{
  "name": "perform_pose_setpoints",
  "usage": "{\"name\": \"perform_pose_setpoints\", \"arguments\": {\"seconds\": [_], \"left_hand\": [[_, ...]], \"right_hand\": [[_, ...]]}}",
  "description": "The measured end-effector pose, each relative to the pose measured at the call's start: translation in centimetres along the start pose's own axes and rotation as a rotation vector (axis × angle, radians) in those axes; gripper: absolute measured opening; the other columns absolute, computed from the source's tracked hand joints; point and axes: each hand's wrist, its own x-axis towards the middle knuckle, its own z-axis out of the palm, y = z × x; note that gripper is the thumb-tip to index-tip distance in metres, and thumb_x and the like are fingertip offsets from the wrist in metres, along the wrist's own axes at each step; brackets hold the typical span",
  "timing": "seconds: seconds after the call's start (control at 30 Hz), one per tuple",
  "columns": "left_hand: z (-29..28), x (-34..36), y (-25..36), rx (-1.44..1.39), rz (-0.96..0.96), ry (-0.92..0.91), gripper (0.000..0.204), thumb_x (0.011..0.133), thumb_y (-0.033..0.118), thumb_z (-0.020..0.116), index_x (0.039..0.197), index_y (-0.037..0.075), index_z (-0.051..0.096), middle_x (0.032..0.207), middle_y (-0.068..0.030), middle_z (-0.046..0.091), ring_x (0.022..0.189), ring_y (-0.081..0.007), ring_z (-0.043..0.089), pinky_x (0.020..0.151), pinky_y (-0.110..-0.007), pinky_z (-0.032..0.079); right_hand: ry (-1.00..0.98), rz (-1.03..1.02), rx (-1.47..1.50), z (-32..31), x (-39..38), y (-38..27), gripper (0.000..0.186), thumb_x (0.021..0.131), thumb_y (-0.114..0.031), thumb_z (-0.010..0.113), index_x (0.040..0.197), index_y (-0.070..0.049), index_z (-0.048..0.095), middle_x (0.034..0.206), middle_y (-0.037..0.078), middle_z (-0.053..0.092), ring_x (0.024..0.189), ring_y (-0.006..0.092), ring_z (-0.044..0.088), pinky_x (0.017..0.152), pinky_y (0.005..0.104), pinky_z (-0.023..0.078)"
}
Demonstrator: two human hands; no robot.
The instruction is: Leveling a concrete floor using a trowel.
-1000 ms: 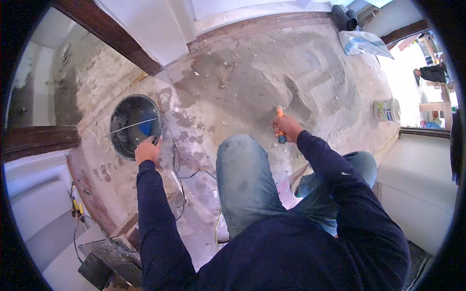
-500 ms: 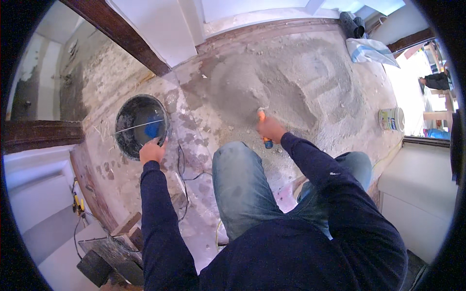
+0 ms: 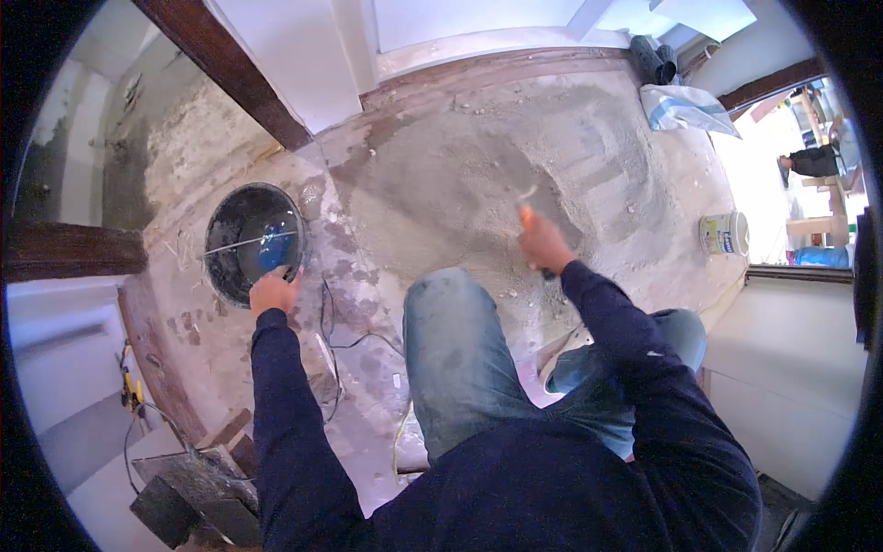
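A pile of grey sandy powder (image 3: 441, 175) is spread over the floor ahead of me. My right hand (image 3: 546, 245) is closed round the orange handle of a trowel (image 3: 526, 214). Its blade is partly lost against the powder, low over or in the middle of the pile. To the left stands a round black bucket (image 3: 218, 256) with a thin wire handle across its mouth. My left hand (image 3: 274, 293) grips the bucket's near rim. Something blue (image 3: 275, 247) shows inside the bucket; I cannot make out what it is.
A dark cable (image 3: 333, 345) runs over the floor between the bucket and my knee. At the right is a white tub (image 3: 724, 234) by a doorway. A white sack (image 3: 685, 109) and dark boots (image 3: 652, 61) are at the far right. Dark slabs (image 3: 198, 497) lie at lower left.
My right hand has moved the trowel to the right across the powder. The left hand stays on the bucket's rim. The whole view has shifted slightly.
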Motion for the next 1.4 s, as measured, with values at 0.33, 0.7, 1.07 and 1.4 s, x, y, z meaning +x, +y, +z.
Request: {"name": "perform_pose_setpoints", "arguments": {"seconds": [0.33,0.7,1.07,1.4], "left_hand": [[0.4,0.8,-0.2,-0.061,0.035,0.016,0.057,0.086,0.064,0.046,0.111,0.016,0.067,0.102,-0.0148,0.068,0.094,-0.0325,0.065,0.08,-0.044,0.051],[0.3,-0.2,-0.1,-0.072,0.017,0.022,0.061,0.087,0.064,0.042,0.108,0.013,0.069,0.099,-0.0176,0.068,0.093,-0.0345,0.065,0.081,-0.045,0.051],[-1.2,0.1,0.1,-0.096,0.016,0.015,0.058,0.086,0.064,0.045,0.108,0.017,0.07,0.097,-0.0141,0.069,0.092,-0.0308,0.066,0.081,-0.043,0.052],[-0.1,-0.4,0.1,-0.09,0.018,0.033,0.064,0.087,0.067,0.04,0.11,0.014,0.068,0.1,-0.0157,0.069,0.093,-0.0331,0.065,0.081,-0.043,0.051]], "right_hand": [[-0.224,0.338,-0.083,-1.7,5.9,8.8,0.014,0.082,-0.012,0.054,0.09,-0.001,0.056,0.056,0.018,0.058,0.051,0.0316,0.06,0.053,0.045,0.05],[-0.099,-0.051,-0.12,0.1,-6.3,2.0,0.027,0.082,-0.016,0.054,0.104,-0.003,0.051,0.093,0.027,0.062,0.088,0.0459,0.06,0.077,0.0513,0.047],[-0.336,-0.075,0.326,6.4,-3.9,-9.4,0.045,0.082,-0.034,0.063,0.112,-0.002,0.056,0.088,0.017,0.064,0.083,0.0328,0.063,0.072,0.0419,0.049],[-0.66,0.182,0.916,17.0,-0.5,-14.8,0.03,0.094,-0.035,0.052,0.096,-0.005,0.055,0.064,0.001,0.05,0.045,0.011,0.046,0.04,0.0281,0.038]]}}
